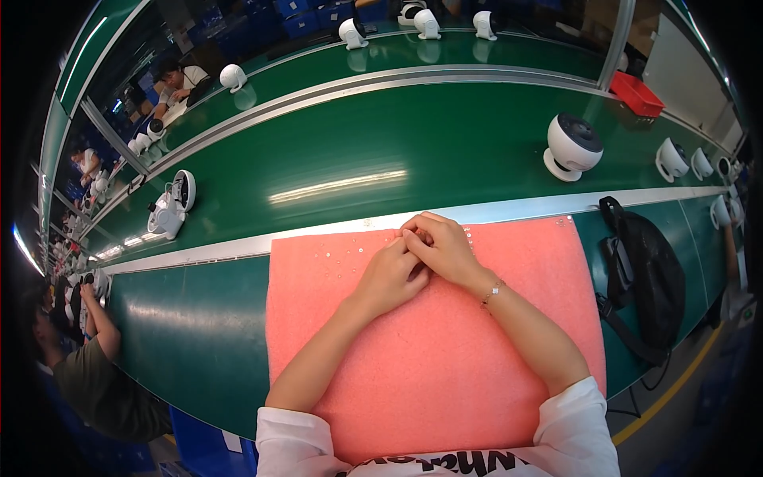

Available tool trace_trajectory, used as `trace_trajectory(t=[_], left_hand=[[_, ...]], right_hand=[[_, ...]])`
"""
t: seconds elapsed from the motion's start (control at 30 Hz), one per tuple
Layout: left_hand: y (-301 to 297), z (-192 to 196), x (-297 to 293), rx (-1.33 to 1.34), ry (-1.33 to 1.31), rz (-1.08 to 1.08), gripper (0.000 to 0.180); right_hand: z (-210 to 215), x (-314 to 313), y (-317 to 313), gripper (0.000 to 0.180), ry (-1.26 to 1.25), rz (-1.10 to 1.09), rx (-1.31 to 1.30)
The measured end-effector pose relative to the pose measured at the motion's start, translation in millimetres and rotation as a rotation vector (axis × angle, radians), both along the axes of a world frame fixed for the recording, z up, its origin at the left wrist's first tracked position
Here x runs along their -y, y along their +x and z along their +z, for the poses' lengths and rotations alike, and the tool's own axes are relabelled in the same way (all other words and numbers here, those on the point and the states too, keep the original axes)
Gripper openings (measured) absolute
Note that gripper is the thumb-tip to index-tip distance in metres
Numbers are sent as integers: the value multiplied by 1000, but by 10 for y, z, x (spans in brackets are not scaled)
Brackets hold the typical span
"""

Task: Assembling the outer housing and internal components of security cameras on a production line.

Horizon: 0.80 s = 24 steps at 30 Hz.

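On the pink cloth (413, 381), tiny pieces (327, 255) flank the curled, touching hands (388, 277), whose hold I cannot tell.

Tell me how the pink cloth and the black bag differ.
The pink cloth lies spread flat, while the black bag is bulky, with a strap. The cloth covers more of the green table than the bag does. Both lie on that table.

Glossy green far worktop (469, 119): long bright glare across the middle, from overhead light.
Smooth green near worktop (183, 342): softer, hazy sheen on the left.
Fluffy pink rectangular cloth (421, 389): evenly bright, sharp.
Far background: dim.
Picture rim: black, straight edges bowed.
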<state>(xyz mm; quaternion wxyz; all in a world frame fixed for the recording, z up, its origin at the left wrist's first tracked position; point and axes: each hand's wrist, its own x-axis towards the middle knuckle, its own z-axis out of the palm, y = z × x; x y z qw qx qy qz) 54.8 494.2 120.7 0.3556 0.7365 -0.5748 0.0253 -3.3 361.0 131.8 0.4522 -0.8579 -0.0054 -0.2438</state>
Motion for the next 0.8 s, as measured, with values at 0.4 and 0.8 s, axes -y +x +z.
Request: trace_trajectory(t=[0.4, 0.8], left_hand=[[82, -87, 29, -5, -43, -18, 23], [165, -136, 23, 3, -76, -27, 23]], right_hand=[[-69, 21, 77, 17, 4, 3, 1], [-135, 17, 166, 17, 5, 6, 21]])
